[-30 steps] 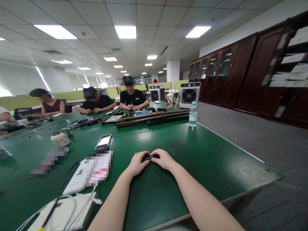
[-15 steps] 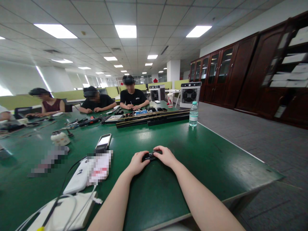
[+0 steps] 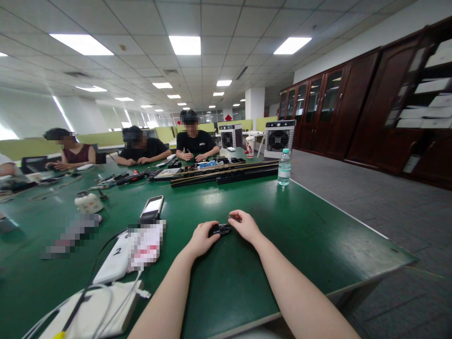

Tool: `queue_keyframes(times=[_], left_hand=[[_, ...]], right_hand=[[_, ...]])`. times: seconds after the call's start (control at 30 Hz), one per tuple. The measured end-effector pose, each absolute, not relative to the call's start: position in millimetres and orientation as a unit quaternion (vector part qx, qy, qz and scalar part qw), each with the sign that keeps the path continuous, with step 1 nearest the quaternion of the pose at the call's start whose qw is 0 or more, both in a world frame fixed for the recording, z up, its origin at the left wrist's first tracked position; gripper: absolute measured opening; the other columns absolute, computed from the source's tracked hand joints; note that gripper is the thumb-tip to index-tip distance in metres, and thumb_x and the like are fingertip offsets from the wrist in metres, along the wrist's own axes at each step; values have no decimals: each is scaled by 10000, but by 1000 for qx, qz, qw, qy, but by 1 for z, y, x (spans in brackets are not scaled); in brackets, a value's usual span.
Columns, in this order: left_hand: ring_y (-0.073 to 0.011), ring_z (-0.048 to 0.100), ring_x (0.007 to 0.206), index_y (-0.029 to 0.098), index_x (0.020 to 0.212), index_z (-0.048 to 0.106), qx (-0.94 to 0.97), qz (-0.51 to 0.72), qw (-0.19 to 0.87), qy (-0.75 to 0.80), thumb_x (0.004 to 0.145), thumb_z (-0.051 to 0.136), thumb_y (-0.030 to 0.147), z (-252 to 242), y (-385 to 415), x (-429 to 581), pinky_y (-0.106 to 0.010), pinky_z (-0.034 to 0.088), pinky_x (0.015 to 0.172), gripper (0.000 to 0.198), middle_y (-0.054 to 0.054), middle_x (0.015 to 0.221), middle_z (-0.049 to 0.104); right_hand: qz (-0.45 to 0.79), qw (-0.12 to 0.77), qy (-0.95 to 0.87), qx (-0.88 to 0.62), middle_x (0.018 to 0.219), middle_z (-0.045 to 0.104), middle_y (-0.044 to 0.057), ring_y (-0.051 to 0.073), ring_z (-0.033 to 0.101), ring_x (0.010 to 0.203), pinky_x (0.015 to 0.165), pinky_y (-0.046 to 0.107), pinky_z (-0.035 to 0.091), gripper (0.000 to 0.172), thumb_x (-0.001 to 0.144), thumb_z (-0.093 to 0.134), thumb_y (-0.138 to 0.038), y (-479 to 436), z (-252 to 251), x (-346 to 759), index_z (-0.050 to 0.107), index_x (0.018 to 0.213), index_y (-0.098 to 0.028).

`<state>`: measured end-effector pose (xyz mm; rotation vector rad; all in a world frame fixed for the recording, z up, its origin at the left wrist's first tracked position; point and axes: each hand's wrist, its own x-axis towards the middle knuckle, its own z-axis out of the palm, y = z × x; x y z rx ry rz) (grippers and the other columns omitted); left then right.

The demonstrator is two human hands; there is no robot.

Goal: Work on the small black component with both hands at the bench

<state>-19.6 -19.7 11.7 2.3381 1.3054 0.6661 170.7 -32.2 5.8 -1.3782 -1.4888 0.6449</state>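
Observation:
A small black object with fine detail on its upper side, too small to name, lies low over the green table. My left hand is closed round its left end, thumb at the near side and fingers at the far side. At its right end is my right hand, raised slightly, with the thumb and index fingertip brought together in a pinch. Whatever is between those fingertips, if anything, is too small to make out.
Left of my arms lie a phone, a white power bank and cables on a cream box. A water bottle stands by long black rails. Several people sit across the table.
My right hand has lifted slightly off the black object's right end, uncovering more of it; its fingers have drawn into a pinch. My left hand has stayed in place.

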Motion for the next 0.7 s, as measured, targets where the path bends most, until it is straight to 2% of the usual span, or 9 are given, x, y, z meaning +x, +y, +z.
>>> queue_keyframes(times=[0.7], left_hand=[[-247,519,1089,200,1156,563,837,231,182,462,752,573,255,9,-18,-20,-366,399,963,409,-55,1157,614]], right_hand=[[295,557,-551,-547,948,680,76,178,635,879,847,348,490,240,741,587,-303,-21,-2,177,609,940,-170]])
